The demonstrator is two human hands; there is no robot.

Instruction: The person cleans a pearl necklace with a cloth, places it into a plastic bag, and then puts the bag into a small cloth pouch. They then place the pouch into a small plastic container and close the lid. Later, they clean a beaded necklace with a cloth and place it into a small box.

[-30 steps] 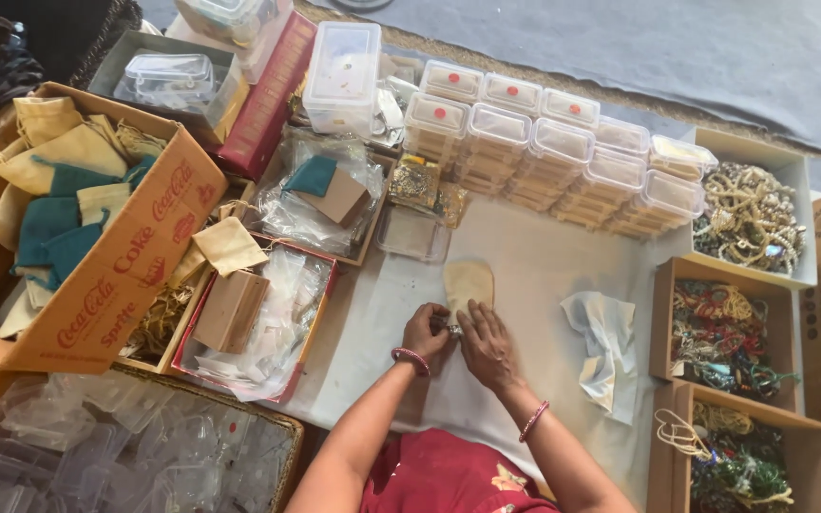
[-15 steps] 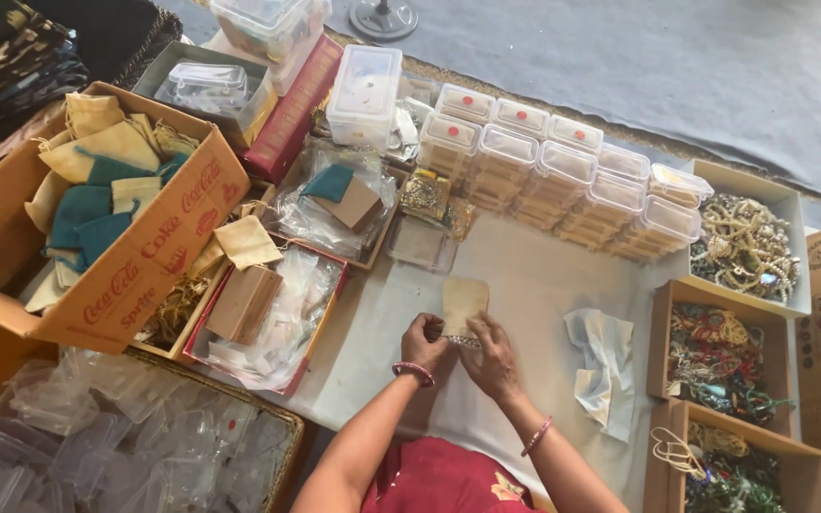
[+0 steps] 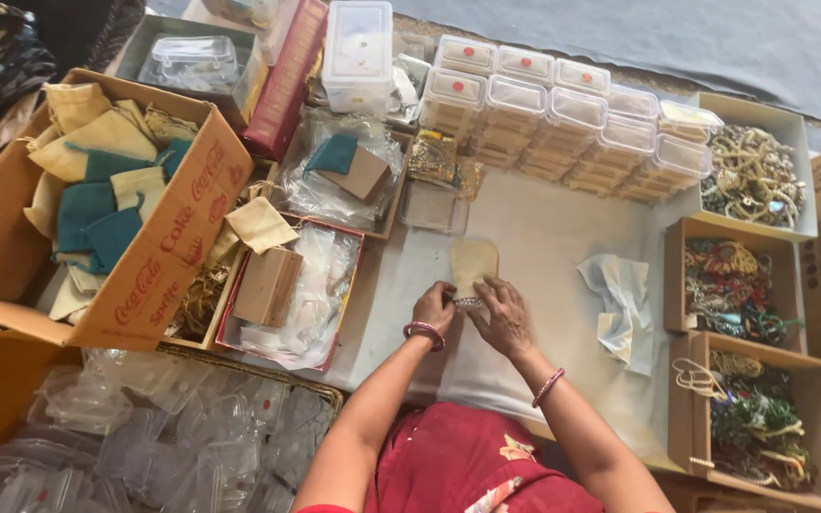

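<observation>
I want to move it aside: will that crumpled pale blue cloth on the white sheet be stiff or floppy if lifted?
The pale blue cloth is rumpled into soft folds, so it would probably droop. It looks thin, so likely light. Lying flat, it shouldn't roll.

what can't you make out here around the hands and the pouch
- Head view: the small beaded piece between the left hand and right hand is too small and mostly covered by fingers.
- The mouth of the beige pouch is hidden behind the hands.
- Contents of the stacked clear boxes are blurred by their lids.
- The bottom-right tray of beads is cut off by the edge.
</observation>
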